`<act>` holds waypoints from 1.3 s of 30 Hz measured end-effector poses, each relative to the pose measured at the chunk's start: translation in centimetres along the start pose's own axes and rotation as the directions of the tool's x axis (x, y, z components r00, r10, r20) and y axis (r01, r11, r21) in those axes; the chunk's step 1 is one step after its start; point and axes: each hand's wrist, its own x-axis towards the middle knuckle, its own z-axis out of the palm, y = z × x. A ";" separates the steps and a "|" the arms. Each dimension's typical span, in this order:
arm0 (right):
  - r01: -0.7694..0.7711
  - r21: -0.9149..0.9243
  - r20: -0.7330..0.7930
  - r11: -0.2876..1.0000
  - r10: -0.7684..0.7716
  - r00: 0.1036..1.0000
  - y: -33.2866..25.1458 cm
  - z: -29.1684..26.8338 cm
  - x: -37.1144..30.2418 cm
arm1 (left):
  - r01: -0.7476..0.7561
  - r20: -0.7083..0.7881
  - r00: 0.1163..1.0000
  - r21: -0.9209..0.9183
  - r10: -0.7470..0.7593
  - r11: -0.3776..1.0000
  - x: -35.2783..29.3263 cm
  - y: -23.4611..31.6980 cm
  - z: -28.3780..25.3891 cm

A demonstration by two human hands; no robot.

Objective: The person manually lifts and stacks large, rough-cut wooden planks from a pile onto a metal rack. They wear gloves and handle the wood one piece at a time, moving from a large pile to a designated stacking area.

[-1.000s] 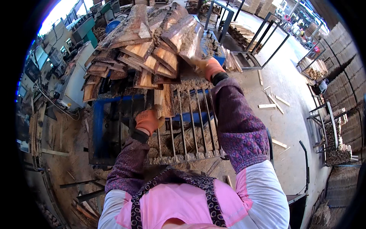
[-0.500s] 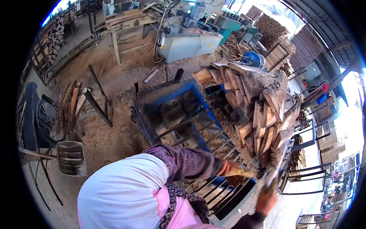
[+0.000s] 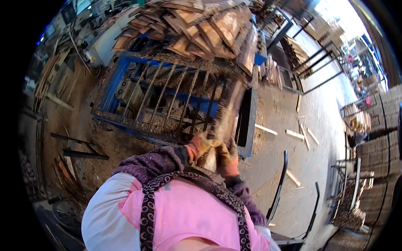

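A long rough plank point(image 3: 228, 106) with bark-dark edges slants from near my body toward the wood pile, lying over the right end of a blue metal frame point(image 3: 112, 85). On its near end are both my hands, in orange and tan work gloves. My left hand point(image 3: 202, 146) is closed on the plank's left edge. My right hand point(image 3: 228, 158) grips the right edge, its fingers wrapped round the wood. The hands are close together, and part of the plank is hidden beneath them. Rusty bars point(image 3: 169, 94) cross the frame left of the plank.
Rough boards point(image 3: 201, 31) are heaped beyond the frame. Wood offcuts point(image 3: 295, 134) lie on the floor to the right, near an upright dark metal bar point(image 3: 279, 186). Stacked slats point(image 3: 377, 154) stand farther right. Sawdust covers the floor at left.
My view has swung to the right. My left hand, earlier apart over the bars, has come onto the plank beside my right hand. The plank's near end is now close to my body.
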 end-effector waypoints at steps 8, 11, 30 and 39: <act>-0.117 0.398 0.016 0.910 0.121 0.993 1.5 5.8 8.9 | -0.045 -0.145 0.973 0.653 0.182 0.756 -6.2 11.6 -3.2; -0.194 0.458 0.050 0.868 0.193 0.980 0.6 7.4 11.9 | 0.048 -0.116 0.982 0.920 0.152 0.389 -7.6 13.1 -1.9; -0.296 0.499 -0.118 0.814 0.403 0.908 -5.2 -4.1 37.4 | 0.268 -0.271 0.961 0.962 0.061 0.046 8.6 10.6 -13.1; -0.061 0.507 -0.063 0.860 0.107 0.992 -3.1 -6.6 23.9 | 0.109 -0.093 0.994 0.708 -0.061 0.697 10.0 17.3 -11.7</act>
